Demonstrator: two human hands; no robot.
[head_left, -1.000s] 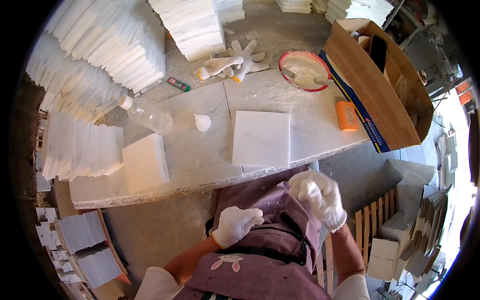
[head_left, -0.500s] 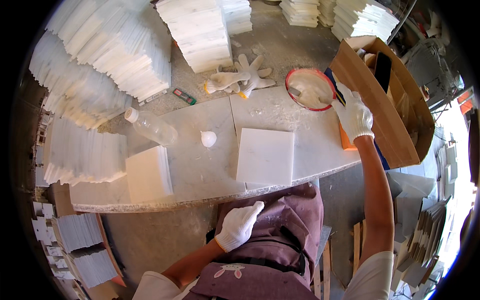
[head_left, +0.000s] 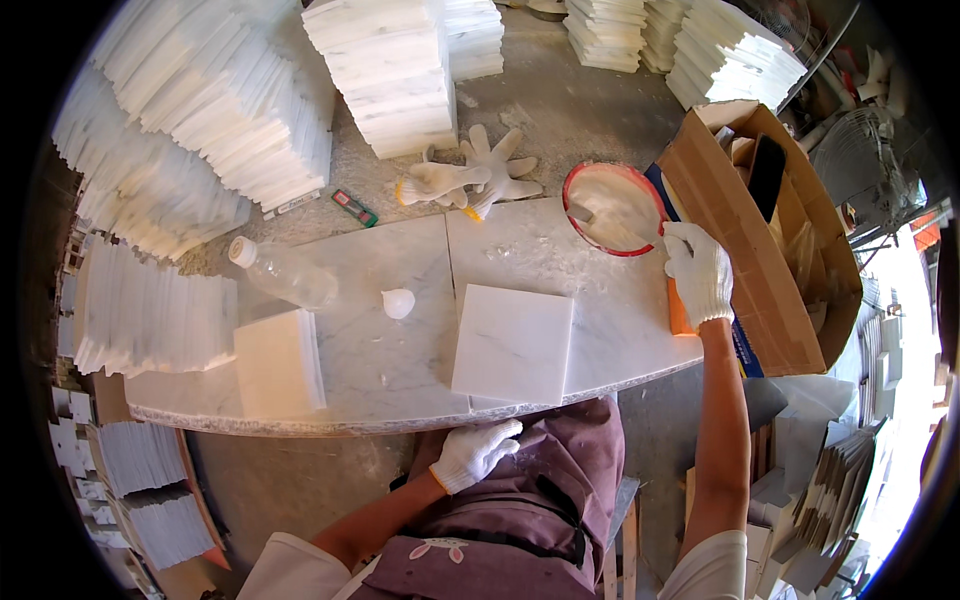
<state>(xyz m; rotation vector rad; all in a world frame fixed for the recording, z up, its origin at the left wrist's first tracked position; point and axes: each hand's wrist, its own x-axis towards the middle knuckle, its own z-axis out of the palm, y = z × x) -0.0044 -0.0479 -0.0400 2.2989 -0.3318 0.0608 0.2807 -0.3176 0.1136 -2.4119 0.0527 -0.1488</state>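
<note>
My right hand (head_left: 700,272), in a white knitted glove, is beside a red-rimmed bowl (head_left: 636,253), its fingertips curled in close to the bowl's right edge. Whatever those fingers hold, if anything, is hidden. Off-white paste (head_left: 620,205) fills the bowl, and the grey blade of a scraper (head_left: 580,212) rests at its left side. My left hand (head_left: 475,456), also gloved, lies over my purple apron (head_left: 560,460) below the table edge, fingers loosely extended and holding nothing. A square white marble tile (head_left: 513,343) lies flat on the table in front of me.
A small white rounded object (head_left: 398,303), a clear plastic bottle (head_left: 290,275) and a short tile stack (head_left: 280,362) lie to the left. Loose gloves (head_left: 490,172) are behind. A cardboard box (head_left: 750,240) stands at right; tall tile stacks (head_left: 385,85) rise at the back.
The view has shifted, so the table sits slightly lower and further left. My right hand's fingers have curled in more at the bowl's rim. My left hand stays over the apron.
</note>
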